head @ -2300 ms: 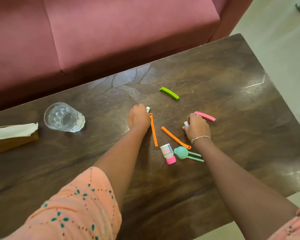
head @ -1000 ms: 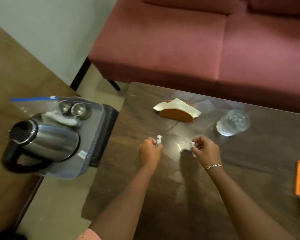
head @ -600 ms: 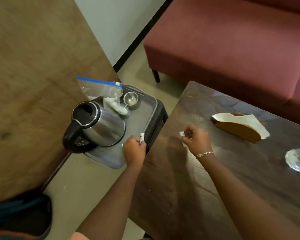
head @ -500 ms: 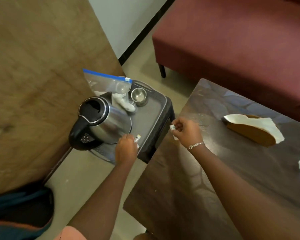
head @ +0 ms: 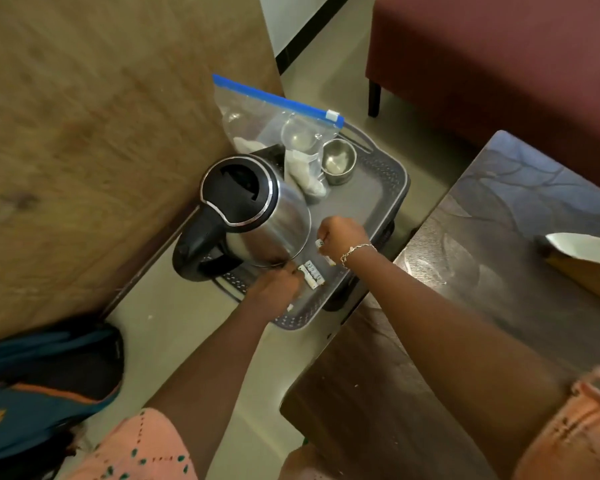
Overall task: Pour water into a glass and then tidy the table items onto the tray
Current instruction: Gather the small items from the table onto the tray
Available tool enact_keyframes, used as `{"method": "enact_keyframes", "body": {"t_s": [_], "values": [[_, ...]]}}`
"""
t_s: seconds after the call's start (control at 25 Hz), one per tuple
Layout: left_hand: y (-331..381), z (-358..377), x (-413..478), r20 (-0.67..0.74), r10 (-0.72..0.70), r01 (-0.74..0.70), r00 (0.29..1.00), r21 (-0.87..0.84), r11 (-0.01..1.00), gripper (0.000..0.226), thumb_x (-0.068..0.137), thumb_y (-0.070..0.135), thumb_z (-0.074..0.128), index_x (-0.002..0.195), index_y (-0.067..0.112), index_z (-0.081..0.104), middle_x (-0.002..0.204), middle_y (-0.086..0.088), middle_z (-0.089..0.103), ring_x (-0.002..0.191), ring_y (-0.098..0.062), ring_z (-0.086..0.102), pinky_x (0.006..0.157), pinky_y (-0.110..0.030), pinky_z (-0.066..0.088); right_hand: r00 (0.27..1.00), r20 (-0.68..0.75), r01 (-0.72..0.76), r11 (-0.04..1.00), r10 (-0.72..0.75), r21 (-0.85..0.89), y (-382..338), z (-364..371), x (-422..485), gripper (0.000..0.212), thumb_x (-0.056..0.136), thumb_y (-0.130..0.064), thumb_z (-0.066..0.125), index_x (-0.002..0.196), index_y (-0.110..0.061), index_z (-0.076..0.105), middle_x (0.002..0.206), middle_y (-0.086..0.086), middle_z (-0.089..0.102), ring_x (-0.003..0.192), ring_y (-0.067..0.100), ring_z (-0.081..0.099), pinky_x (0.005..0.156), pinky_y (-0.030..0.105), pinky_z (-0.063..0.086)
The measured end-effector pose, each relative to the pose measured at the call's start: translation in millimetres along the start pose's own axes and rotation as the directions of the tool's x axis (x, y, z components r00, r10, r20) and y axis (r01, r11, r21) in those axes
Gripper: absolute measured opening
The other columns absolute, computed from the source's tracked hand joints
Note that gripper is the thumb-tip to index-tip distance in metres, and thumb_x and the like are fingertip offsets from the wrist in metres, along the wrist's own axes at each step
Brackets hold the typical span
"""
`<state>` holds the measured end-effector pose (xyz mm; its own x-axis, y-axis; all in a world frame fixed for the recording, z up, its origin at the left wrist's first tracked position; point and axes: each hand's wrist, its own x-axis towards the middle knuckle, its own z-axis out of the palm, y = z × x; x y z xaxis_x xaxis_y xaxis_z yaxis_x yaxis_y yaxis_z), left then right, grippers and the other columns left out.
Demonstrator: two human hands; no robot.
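A grey tray (head: pixel 378 199) rests on a low dark stand left of the wooden table (head: pixel 492 289). On it stands a steel kettle (head: pixel 257 216) with a black lid and handle. Two small white cylinders (head: pixel 312 276) lie on the tray's near part, just off the fingertips of my left hand (head: pixel 274 287), whose fingers are loosely spread. My right hand (head: pixel 343 237) hovers over the tray beside the kettle, pinching another small white cylinder (head: pixel 319 243). One more white piece (head: pixel 329 260) lies under my right wrist.
A steel cup (head: pixel 338 161) and a clear zip bag (head: pixel 278 123) with a blue seal sit at the tray's far end. A napkin holder (head: pixel 582 254) is on the table at right. A maroon sofa (head: pixel 499 57) is beyond, and a blue bag (head: pixel 42 382) lies on the floor.
I turned from the table to the tray. Both hands carried small white cylinders over it. My left hand has set its pieces down by the kettle, and my right hand now reaches over the tray.
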<state>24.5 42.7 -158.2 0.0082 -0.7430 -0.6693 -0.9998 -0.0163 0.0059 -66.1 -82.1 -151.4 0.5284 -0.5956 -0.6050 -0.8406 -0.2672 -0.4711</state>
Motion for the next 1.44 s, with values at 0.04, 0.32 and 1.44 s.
{"method": "enact_keyframes", "body": {"t_s": [0.04, 0.32, 1.44], "values": [[-1.1, 1.9, 2.2, 0.003, 0.035, -0.035, 0.999, -0.012, 0.999, 0.038, 0.093, 0.026, 0.047, 0.126, 0.007, 0.045, 0.133, -0.013, 0.042, 0.112, -0.031, 0.053, 0.091, -0.039, 0.043, 1.0, 0.013, -0.002, 0.999, 0.002, -0.039, -0.3, 6.3, 4.4, 0.025, 0.081, -0.008, 0.06, 0.105, -0.005, 0.061, 0.11, 0.018, 0.064, 0.105, 0.035, 0.057, 0.086, 0.038, 0.047], [-2.1, 14.3, 1.9, -0.05, -0.031, 0.018, 0.998, -0.243, 0.97, 0.027, 0.094, 0.017, 0.039, 0.116, 0.005, 0.048, 0.125, -0.017, 0.048, 0.11, -0.035, 0.049, 0.084, -0.037, 0.039, 1.0, 0.021, 0.008, 0.976, -0.004, -0.216, -2.7, 26.1, 5.3, 0.025, 0.085, -0.001, 0.049, 0.109, 0.0, 0.056, 0.111, 0.024, 0.06, 0.104, 0.04, 0.057, 0.086, 0.041, 0.047], [11.1, 17.8, -18.4, -0.04, -0.396, 0.308, 0.917, -0.558, 0.771, 0.045, 0.083, -0.001, 0.054, 0.126, 0.011, 0.045, 0.129, -0.011, 0.049, 0.118, -0.03, 0.048, 0.092, -0.038, 0.044, 0.916, 0.332, 0.312, 0.919, -0.224, -0.241, -5.6, 45.7, -13.4, 0.025, 0.087, -0.009, 0.048, 0.104, -0.012, 0.067, 0.102, 0.014, 0.067, 0.095, 0.033, 0.061, 0.078, 0.034, 0.048]]}}
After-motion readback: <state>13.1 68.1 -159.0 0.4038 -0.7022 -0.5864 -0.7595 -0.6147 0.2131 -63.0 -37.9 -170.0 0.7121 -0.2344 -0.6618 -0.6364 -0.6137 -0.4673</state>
